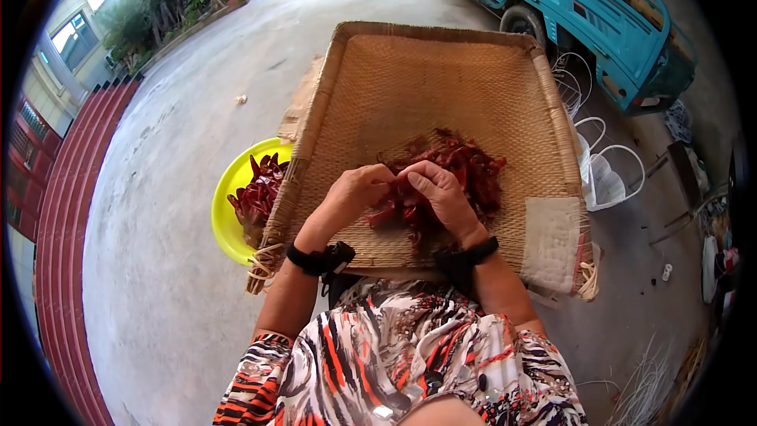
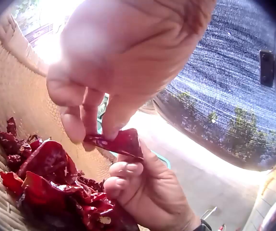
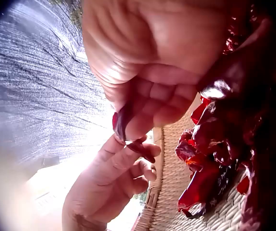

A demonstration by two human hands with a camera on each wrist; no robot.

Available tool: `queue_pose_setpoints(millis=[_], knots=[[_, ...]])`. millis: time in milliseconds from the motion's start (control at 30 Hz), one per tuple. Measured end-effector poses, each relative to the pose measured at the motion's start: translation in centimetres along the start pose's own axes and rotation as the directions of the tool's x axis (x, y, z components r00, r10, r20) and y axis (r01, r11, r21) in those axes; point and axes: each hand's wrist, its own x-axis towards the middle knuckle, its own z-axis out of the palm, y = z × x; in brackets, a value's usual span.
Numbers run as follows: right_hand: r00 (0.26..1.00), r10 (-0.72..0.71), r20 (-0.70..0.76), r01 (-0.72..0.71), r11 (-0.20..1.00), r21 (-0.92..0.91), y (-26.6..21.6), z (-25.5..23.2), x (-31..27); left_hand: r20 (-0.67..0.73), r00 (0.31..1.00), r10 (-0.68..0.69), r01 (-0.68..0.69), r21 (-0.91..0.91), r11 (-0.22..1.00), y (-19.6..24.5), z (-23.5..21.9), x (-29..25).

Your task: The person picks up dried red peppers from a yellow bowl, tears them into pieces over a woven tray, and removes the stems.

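Observation:
Both hands meet over a pile of dried red chili peppers (image 1: 465, 166) in a woven tray. Between them is one glossy dark red chili (image 2: 121, 143). My left hand (image 1: 359, 193) pinches one end of it between thumb and fingers. The right hand (image 1: 440, 197) grips the other end, its fingers curled in the right wrist view. Torn, flattened chili pieces (image 3: 205, 154) lie on the weave just below the hands.
The woven tray (image 1: 426, 71) has raised edges and a cardboard patch (image 1: 550, 244) at its near right corner. A yellow basin (image 1: 225, 205) of whole chilies (image 1: 260, 193) stands at the left. White bags (image 1: 607, 177) and a blue cargo tricycle (image 1: 560, 8) are to the right.

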Motion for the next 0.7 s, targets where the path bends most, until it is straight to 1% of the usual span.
queue_pose_setpoints(millis=[33, 67, 100, 133, 167, 200, 233, 267, 300, 333, 367, 433, 533, 567, 633, 667, 700], knots=[[1.000, 0.013, 0.022, -0.014, 0.999, 0.049, -0.1, 0.1, 0.0, 0.023, 0.999, -0.048, 0.049, -0.024, 0.999, 0.2, -0.1, -0.1], [0.999, 0.036, -0.007, -0.036, 0.998, 0.047, -0.1, 0.1, 0.0, 0.046, 0.994, -0.096, 0.098, -0.047, 0.994, 0.3, -0.2, -0.2], [0.998, 0.060, -0.035, -0.059, 0.997, 0.046, 0.0, 0.1, -0.1, -0.010, 0.993, -0.120, 0.120, 0.117, 0.986, 0.8, -0.7, -0.3], [0.994, 0.085, -0.064, -0.082, 0.996, 0.045, -0.1, 0.1, -0.1, -0.068, 0.988, -0.135, 0.149, 0.275, 0.950, 1.4, -1.5, -0.5], [0.996, 0.057, -0.071, -0.062, 0.996, -0.068, -0.3, 0.3, -0.2, -0.127, 0.982, -0.140, 0.182, 0.425, 0.887, 1.5, -2.4, -0.7], [0.997, 0.027, -0.075, -0.041, 0.983, -0.181, -0.7, 0.5, -0.2, -0.231, 0.972, -0.041, 0.156, 0.505, 0.849, 0.6, -3.3, -1.2], [0.997, -0.001, -0.075, -0.021, 0.956, -0.291, -0.9, 0.7, -0.3, -0.298, 0.950, -0.094, 0.249, 0.538, 0.805, 0.5, -4.5, -1.6], [0.989, -0.144, 0.039, 0.145, 0.866, -0.479, -0.6, 0.9, -0.4, -0.438, 0.886, -0.150, 0.397, 0.553, 0.732, -0.4, -6.6, -2.6], [0.950, -0.258, 0.177, 0.311, 0.714, -0.627, -0.5, 0.8, -0.2, -0.493, 0.845, -0.207, 0.490, 0.558, 0.670, -0.7, -7.7, -3.1], [0.883, -0.335, 0.330, 0.464, 0.513, -0.722, -0.5, 0.8, -0.2, -0.539, 0.820, -0.192, 0.538, 0.612, 0.580, -2.0, -8.8, -3.4], [0.884, -0.303, 0.356, 0.465, 0.486, -0.740, -0.3, 1.0, -0.3, -0.568, 0.784, -0.250, 0.604, 0.607, 0.516, -2.8, -9.6, -4.2], [0.885, -0.237, 0.402, 0.466, 0.428, -0.774, 0.1, 1.3, -0.5, -0.628, 0.708, -0.322, 0.695, 0.537, 0.478, -3.6, -10.5, -4.7], [0.867, -0.222, 0.447, 0.498, 0.325, -0.804, 1.1, 1.0, -0.4, -0.635, 0.725, -0.267, 0.669, 0.556, 0.494, -3.5, -9.5, -4.6], [0.861, -0.217, 0.460, 0.507, 0.294, -0.810, 1.2, 0.9, -0.4, -0.564, 0.787, -0.250, 0.582, 0.545, 0.603, -3.3, -9.1, -4.3], [0.876, -0.306, 0.373, 0.475, 0.415, -0.776, 1.2, 1.1, -0.3, -0.422, 0.888, -0.182, 0.388, 0.476, 0.789, -2.5, -7.8, -3.4], [0.880, -0.346, 0.326, 0.463, 0.471, -0.751, 1.1, 1.1, -0.2, -0.336, 0.915, -0.223, 0.355, 0.408, 0.841, -1.6, -6.8, -2.8], [0.904, -0.337, 0.264, 0.415, 0.539, -0.733, 0.9, 1.1, -0.1, -0.243, 0.936, -0.253, 0.326, 0.334, 0.885, -0.5, -5.8, -2.2]])
